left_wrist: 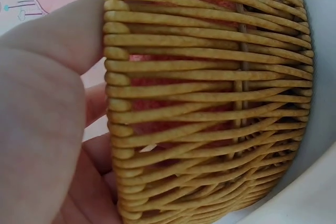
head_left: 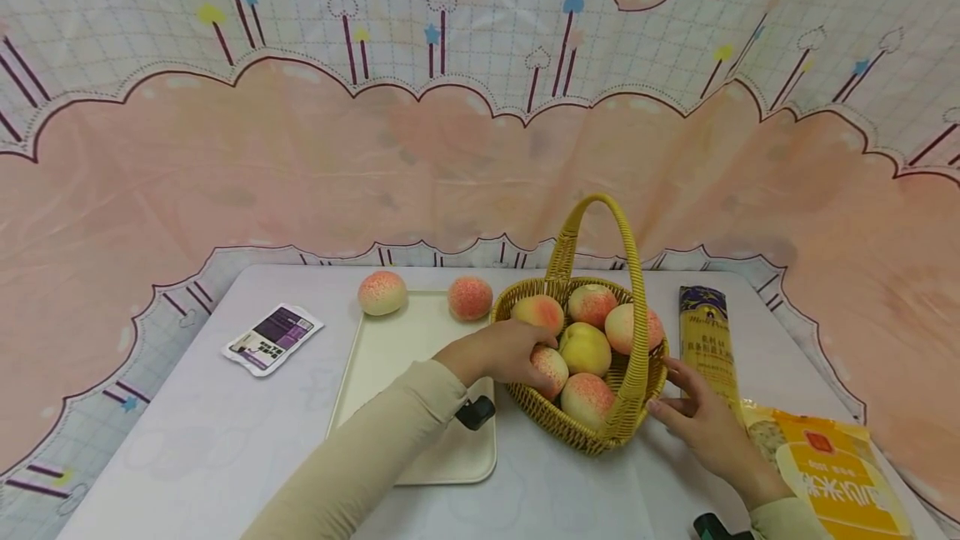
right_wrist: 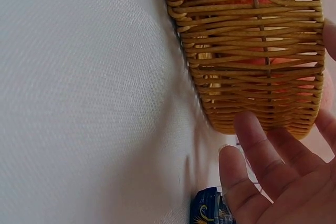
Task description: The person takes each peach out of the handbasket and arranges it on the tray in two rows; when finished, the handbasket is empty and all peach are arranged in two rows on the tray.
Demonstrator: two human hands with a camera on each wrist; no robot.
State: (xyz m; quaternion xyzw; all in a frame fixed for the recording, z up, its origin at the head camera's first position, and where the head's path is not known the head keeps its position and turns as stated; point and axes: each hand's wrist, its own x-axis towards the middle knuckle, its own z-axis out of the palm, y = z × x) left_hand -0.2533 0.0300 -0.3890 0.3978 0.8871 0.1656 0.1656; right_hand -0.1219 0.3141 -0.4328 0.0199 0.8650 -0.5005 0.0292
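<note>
A yellow wicker basket [head_left: 543,415] with a tall arched handle holds several pink-speckled peaches and one yellow peach [head_left: 585,348]. My left hand [head_left: 498,352] reaches over the basket's left rim, its thumb and fingers around a pale speckled peach [head_left: 550,370]. In the left wrist view, that hand lies along the woven rim, its fingertips hidden behind the wickerwork. My right hand [head_left: 705,419] is at the basket's right side, fingers loosely extended with the tips right at the rim. From the right wrist, its fingers [right_wrist: 251,129] show spread against the weave.
Left of the basket lies a cream tray [head_left: 375,373], with one peach [head_left: 382,293] at its far left corner and another peach [head_left: 470,298] at its far right. A white-and-purple packet [head_left: 273,340] lies farther left. On the right are a pasta bag [head_left: 708,332] and an orange-yellow bag [head_left: 843,473].
</note>
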